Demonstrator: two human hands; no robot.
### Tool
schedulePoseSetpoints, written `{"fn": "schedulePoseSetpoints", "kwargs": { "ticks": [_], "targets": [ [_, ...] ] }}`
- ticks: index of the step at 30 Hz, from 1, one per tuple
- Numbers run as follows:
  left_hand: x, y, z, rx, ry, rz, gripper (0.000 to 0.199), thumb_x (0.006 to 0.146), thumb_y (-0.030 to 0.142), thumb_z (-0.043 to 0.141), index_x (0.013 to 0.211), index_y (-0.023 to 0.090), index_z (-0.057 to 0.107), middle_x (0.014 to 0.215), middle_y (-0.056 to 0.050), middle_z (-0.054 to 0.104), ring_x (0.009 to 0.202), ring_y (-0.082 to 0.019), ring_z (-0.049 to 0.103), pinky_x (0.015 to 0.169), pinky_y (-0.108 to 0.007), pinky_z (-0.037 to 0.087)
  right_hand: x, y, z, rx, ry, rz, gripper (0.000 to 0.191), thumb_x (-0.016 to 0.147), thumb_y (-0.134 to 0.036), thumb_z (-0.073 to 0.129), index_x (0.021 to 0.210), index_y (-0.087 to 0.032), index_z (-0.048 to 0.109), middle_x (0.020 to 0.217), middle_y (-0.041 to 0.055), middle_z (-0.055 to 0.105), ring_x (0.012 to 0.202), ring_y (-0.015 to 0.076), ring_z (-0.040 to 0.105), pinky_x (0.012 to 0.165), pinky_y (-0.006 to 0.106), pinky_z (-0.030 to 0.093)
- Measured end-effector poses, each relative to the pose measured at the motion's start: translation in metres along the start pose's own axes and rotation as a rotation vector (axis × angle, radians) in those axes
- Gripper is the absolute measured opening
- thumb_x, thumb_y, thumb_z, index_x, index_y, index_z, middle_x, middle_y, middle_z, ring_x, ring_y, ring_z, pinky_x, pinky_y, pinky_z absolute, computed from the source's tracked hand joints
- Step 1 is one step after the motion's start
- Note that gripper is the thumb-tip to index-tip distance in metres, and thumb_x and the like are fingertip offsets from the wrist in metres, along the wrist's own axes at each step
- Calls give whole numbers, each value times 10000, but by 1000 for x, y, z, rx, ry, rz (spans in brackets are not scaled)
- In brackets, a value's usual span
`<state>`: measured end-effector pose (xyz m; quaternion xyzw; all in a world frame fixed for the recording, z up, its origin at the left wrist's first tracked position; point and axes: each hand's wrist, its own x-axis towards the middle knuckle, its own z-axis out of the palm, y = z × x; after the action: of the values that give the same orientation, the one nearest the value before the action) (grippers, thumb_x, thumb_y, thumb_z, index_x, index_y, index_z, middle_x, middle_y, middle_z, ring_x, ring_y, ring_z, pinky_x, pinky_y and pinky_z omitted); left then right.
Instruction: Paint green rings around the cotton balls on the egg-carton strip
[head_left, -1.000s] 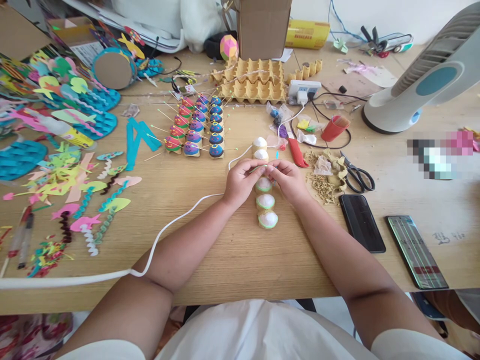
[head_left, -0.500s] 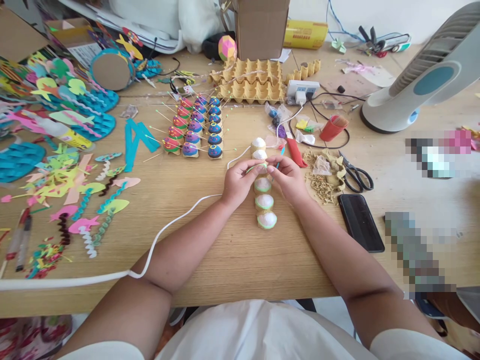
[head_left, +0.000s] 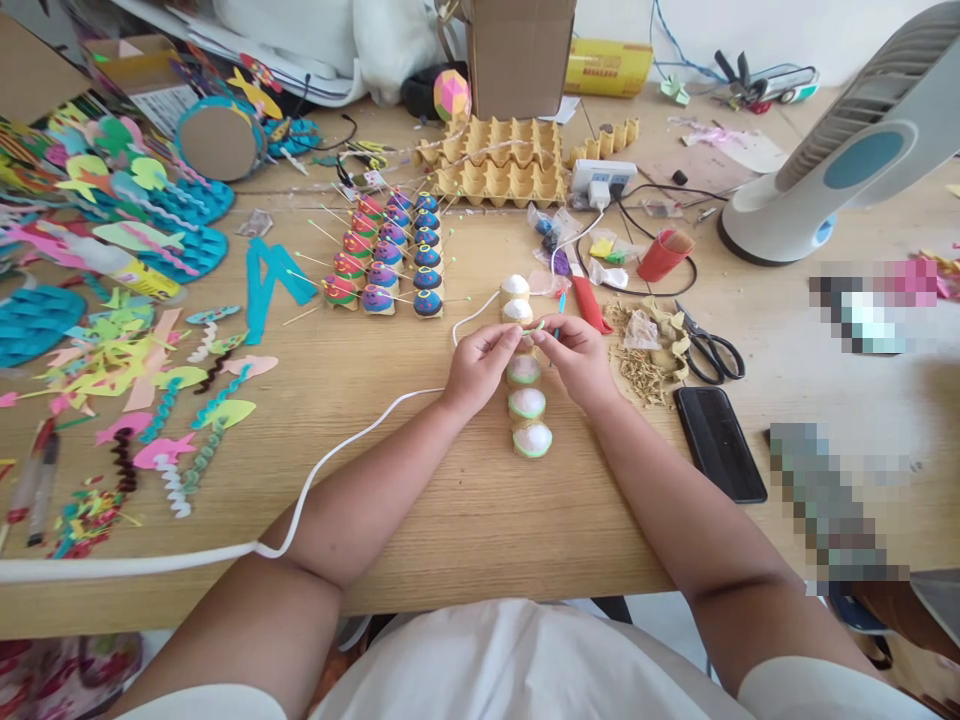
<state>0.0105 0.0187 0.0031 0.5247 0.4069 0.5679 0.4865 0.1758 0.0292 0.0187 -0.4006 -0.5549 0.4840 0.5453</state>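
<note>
A strip of egg-carton bumps topped with white [head_left: 529, 403] stands upright in the view at the middle of the table; the nearer bumps have light green rims. My left hand [head_left: 484, 365] and my right hand [head_left: 576, 358] meet over its upper part, fingertips pinched on a thin light green strip [head_left: 534, 328]. A thin blue tool [head_left: 562, 303] sticks up by my right hand's fingers; how it is held is unclear. My hands partly hide the bump beneath them.
Painted carton caterpillars [head_left: 384, 255] stand behind to the left, paper cutouts [head_left: 180, 400] farther left. To the right are scissors [head_left: 712, 350], a phone [head_left: 720, 443], carton scraps [head_left: 652, 350] and a fan [head_left: 832, 150]. A white cable [head_left: 330, 455] crosses my left forearm.
The light green strip now shows raised between my fingertips, a little above the carton. My fingers have shifted slightly; both hands remain pinched together over the same spot.
</note>
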Motion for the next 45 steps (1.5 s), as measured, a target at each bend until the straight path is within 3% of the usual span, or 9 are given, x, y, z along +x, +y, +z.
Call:
{"fn": "schedulePoseSetpoints", "kwargs": {
  "ticks": [4, 8, 12, 28, 38, 45],
  "targets": [
    [0, 2, 1, -30, 0, 35, 473, 818, 619, 896, 1105, 244, 865, 1121, -81, 866, 962, -206, 795, 863, -327, 632, 0, 3, -3, -9, 41, 11, 504, 757, -726, 878, 900, -260, 747, 842, 0, 711, 744, 147, 574, 700, 317, 511],
    [1, -1, 0, 9, 45, 53, 409, 837, 589, 887, 1035, 231, 872, 1038, -73, 870, 880, -186, 780, 809, -313, 620, 1, 3, -3, 38, 21, 23, 517, 725, -715, 908, 909, -259, 748, 867, 0, 725, 774, 148, 602, 732, 315, 533],
    [2, -2, -1, 28, 72, 82, 384, 867, 581, 862, 1037, 237, 866, 1071, -71, 871, 920, -193, 787, 834, -323, 622, 2, 2, -2, 73, -21, 33, 540, 685, -693, 944, 961, -267, 758, 899, 0, 744, 831, 163, 646, 794, 337, 570],
    [0, -4, -2, 46, 4, 84, 279, 922, 455, 834, 1080, 230, 880, 1093, -79, 868, 947, -189, 787, 851, -305, 614, 1, 0, 1, 144, -12, 36, 476, 648, -612, 1001, 849, -251, 765, 817, -22, 740, 758, 124, 632, 730, 279, 554],
    [1, 0, 0, 34, 52, 103, 303, 903, 493, 837, 1005, 210, 875, 1014, -72, 873, 903, -184, 796, 806, -291, 611, 1, 2, -1, 136, -57, 53, 491, 658, -549, 1018, 966, -261, 765, 937, -9, 738, 871, 141, 670, 788, 277, 586],
    [2, 1, 0, 38, 65, 93, 319, 906, 514, 827, 988, 208, 869, 1011, -70, 873, 927, -191, 792, 843, -305, 609, 1, 6, -3, 159, -102, 34, 449, 754, -553, 964, 1042, -277, 758, 947, -14, 748, 889, 134, 695, 823, 276, 606]
  ]
}}
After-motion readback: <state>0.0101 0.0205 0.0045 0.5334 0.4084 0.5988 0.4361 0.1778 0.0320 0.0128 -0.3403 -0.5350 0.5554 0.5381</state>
